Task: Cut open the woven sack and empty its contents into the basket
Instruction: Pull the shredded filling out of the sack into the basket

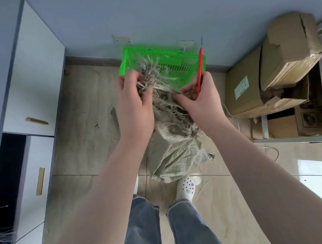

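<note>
A grey-green woven sack (pixel 176 153) stands on the tiled floor in front of my feet, its top frayed into loose strands. My left hand (pixel 132 103) grips a bunch of the frayed strands at the sack's mouth. My right hand (pixel 200 97) holds a red cutter (pixel 200 70) that points up and away, while its fingertips pinch the sack's torn edge. Just beyond the sack sits a bright green plastic basket (pixel 126 62) against the wall; the frayed strands partly hide its inside.
Stacked cardboard boxes (pixel 273 71) fill the right side by the wall. White cabinets with brass handles (pixel 36 121) line the left. My white shoe (pixel 186 187) stands just behind the sack. A loose cord (pixel 273 151) lies on the floor at right.
</note>
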The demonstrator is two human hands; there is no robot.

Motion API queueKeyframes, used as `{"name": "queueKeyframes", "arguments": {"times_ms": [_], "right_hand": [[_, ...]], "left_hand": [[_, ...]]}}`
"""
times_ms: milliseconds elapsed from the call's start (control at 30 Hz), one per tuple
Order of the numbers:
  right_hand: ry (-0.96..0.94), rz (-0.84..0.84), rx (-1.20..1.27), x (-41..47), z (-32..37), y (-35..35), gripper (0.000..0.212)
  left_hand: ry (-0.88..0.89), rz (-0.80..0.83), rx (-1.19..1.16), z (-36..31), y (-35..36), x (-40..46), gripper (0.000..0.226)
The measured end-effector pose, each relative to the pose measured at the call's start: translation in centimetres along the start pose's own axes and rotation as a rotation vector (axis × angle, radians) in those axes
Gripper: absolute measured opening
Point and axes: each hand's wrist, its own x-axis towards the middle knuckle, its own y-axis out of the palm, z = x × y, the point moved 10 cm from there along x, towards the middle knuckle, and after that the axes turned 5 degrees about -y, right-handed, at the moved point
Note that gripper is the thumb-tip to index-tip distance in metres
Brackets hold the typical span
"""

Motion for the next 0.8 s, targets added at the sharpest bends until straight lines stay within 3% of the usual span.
{"name": "queueKeyframes", "arguments": {"times_ms": [67,233,300,467,800], "right_hand": [[0.005,-0.005,-0.05,-0.2,-0.1,-0.1,0.04],[0.052,-0.002,0.101,-1.1,-0.1,-1.2,0.033],[0.048,-0.012,0.141,-2.1,0.3,-1.9,0.032],[0.005,0.186,0.031,-5.9,0.9,-0.8,0.041],[0.248,0.314,0.161,-7.2,-0.4,1.4,0.042]], "left_hand": [[0.017,-0.046,-0.059,-0.1,-0.5,-0.2,0.02],[-0.095,0.096,-0.165,1.4,1.2,0.3,0.022],[-0.119,0.131,-0.223,1.6,1.5,0.3,0.032],[-0.205,0.242,-0.394,2.4,2.4,-0.1,0.04],[-0.243,0.304,-0.54,2.3,2.3,-0.7,0.044]]}}
